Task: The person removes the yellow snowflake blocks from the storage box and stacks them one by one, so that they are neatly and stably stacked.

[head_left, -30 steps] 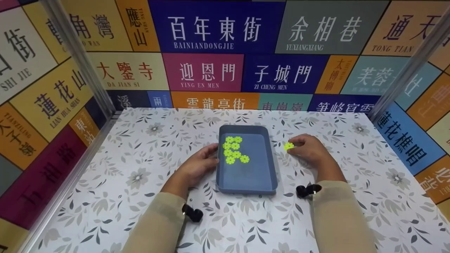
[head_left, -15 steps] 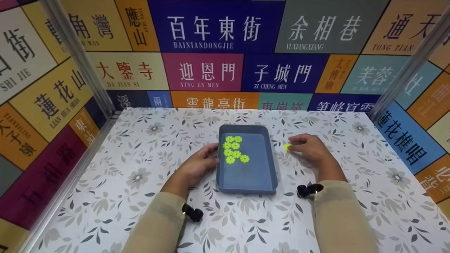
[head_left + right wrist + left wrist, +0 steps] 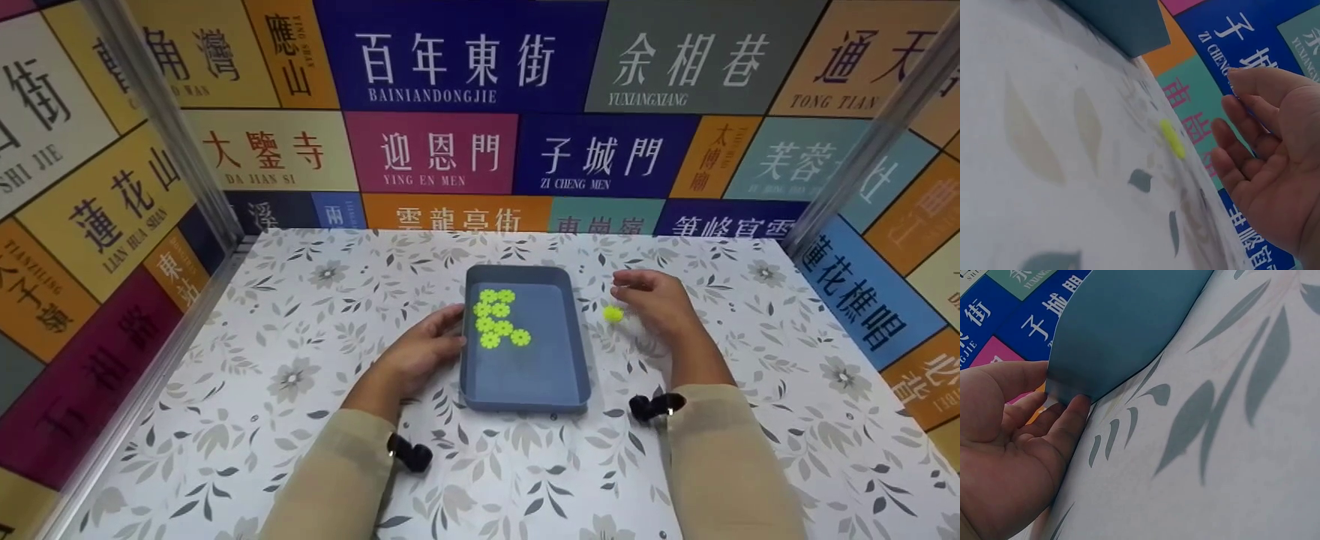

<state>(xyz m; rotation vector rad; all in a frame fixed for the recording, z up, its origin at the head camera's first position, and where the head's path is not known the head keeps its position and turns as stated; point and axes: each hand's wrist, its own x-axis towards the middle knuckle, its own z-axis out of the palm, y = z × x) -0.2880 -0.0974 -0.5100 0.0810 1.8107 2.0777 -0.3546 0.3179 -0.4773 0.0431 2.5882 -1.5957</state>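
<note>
A blue-grey rectangular tray (image 3: pixel 529 379) lies on the table, several yellow-green flower-shaped pieces (image 3: pixel 501 329) grouped in its left half. My left hand (image 3: pixel 420 351) is at the tray's left side; the left wrist view has its fingertips (image 3: pixel 1079 405) against the outer wall of the tray (image 3: pixel 1129 326). A single yellow-green flower-shaped piece (image 3: pixel 613 314) is on the table right of the tray. Just beyond it hovers my right hand (image 3: pixel 661 304), fingers loosely bent and holding nothing. The right wrist view shows that flower-shaped piece (image 3: pixel 1172 139) edge-on, apart from the fingers.
White leaf-and-flower patterned cloth (image 3: pixel 292 420) covers the table. Colourful panels with Chinese lettering (image 3: pixel 457 56) enclose the back and sides. Clear corner posts (image 3: pixel 176 142) rise at left and right. A small black device (image 3: pixel 411 453) is worn at each wrist.
The right hand has let go of the flower-shaped piece, which stays on the table, and its fingers have lifted up and away. The left hand has kept its place by the tray.
</note>
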